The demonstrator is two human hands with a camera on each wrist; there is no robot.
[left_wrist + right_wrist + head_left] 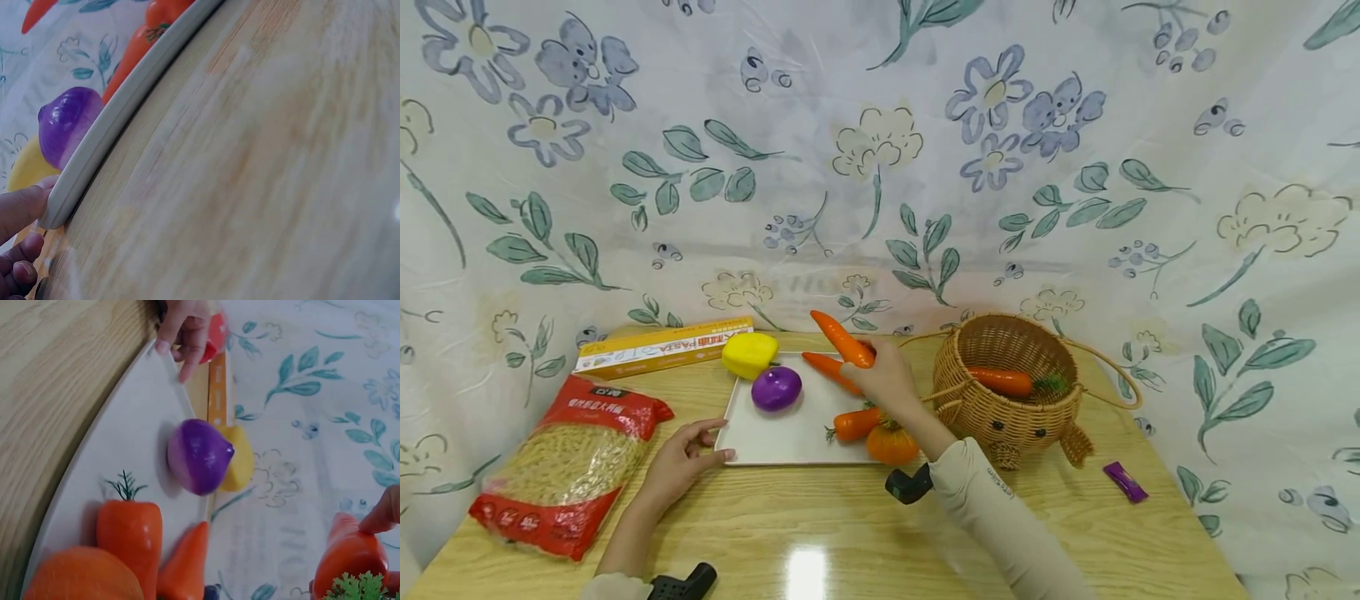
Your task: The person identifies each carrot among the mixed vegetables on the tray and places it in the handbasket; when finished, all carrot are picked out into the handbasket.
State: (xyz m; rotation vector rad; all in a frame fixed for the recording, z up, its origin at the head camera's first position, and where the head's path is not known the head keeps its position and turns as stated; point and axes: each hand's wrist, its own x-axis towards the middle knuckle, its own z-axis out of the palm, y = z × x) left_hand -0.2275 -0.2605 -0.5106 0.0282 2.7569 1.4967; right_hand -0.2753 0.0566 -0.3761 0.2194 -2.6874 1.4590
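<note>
My right hand (887, 383) grips an orange toy carrot (841, 337) in the air above the back right of a white tray (748, 437); its green leafy top shows in the right wrist view. My left hand (679, 460) pinches the tray's front left corner between thumb and fingers. On the tray lie a purple toy onion (777, 389), a second carrot (829, 369) partly behind my right hand, and a third carrot (856, 425) with thin green sprigs. An orange toy pumpkin (892, 444) sits at the front right, partly covering the tray's edge. A yellow lumpy toy (749, 355) rests at the back left corner.
To the right stands a wicker basket (1022, 417) with an animal face and handles, a carrot (1002, 382) inside. A red pasta bag (568, 467) lies at the left, a yellow pasta box (662, 346) behind. A small purple packet (1125, 482) lies right. Floral cloth (805, 175) hangs behind the table.
</note>
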